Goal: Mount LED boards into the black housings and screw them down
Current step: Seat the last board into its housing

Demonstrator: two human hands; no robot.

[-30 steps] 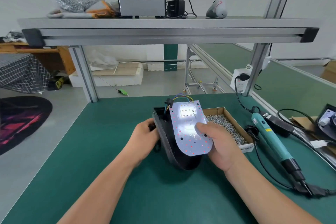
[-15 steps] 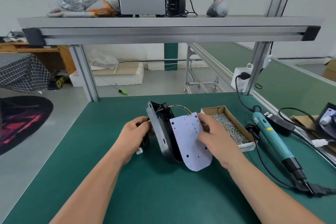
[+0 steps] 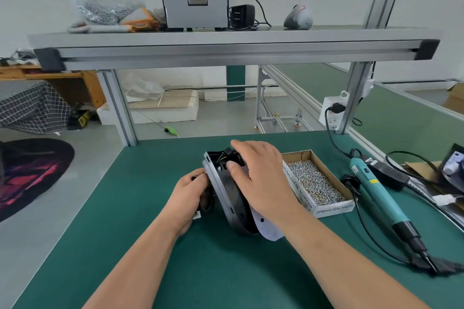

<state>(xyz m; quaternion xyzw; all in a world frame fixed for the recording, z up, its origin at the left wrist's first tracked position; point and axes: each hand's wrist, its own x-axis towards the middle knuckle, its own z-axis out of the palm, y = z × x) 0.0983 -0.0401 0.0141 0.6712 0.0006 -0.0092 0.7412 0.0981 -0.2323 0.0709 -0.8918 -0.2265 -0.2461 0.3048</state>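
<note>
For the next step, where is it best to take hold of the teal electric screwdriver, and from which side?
Grip the teal barrel of the screwdriver around its middle, coming from above with the right hand, which is nearer. It lies flat on the green table with its dark tip end toward the person and its cable end away, so the barrel is bare and free to wrap. Avoid the black cord beside it.

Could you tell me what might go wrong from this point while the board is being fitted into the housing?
1. The coloured wires sit at the top of the black housing where the right hand presses; they might get pinched.
2. The LED board pokes out at the bottom, so it may seat crooked.
3. The housing stands tilted on edge, steadied by the left hand; it could slip.
</note>
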